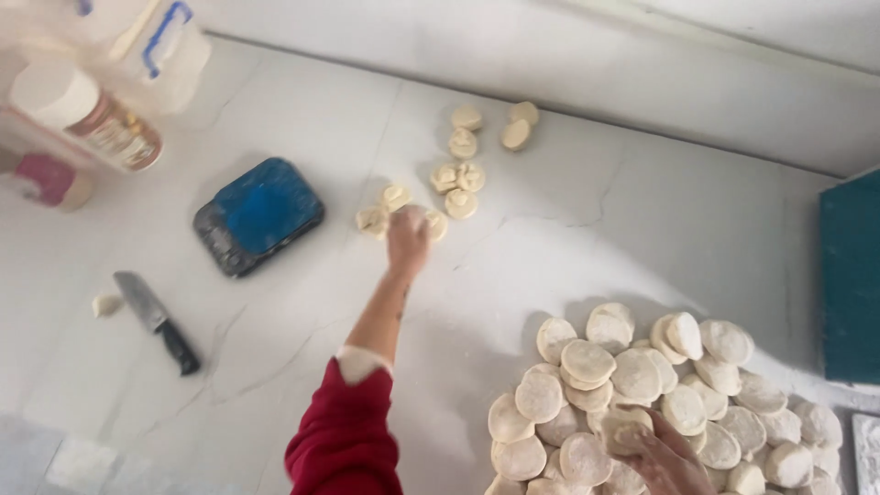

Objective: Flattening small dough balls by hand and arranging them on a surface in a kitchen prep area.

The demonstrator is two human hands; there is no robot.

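The left hand is reaching far out across the white counter, forearm stretching away from the body and up the frame, red sleeve pushed back at the elbow. It is pressing down among a loose trail of small dough pieces, and that trail is running its long axis diagonally, from near the hand up and right toward the back wall; I am counting about ten pieces there. Whether the fingers are curled around a piece or lying flat on it, I cannot tell: the hand is seen from behind and blurred. The right hand is resting low on the big heap of floured dough discs, fingers closing over one disc at the heap's near edge. The heap is holding roughly three dozen discs, too overlapped to count exactly. Off to the left, one blue kitchen scale and one black-handled knife are lying, the blade pointing away and left.
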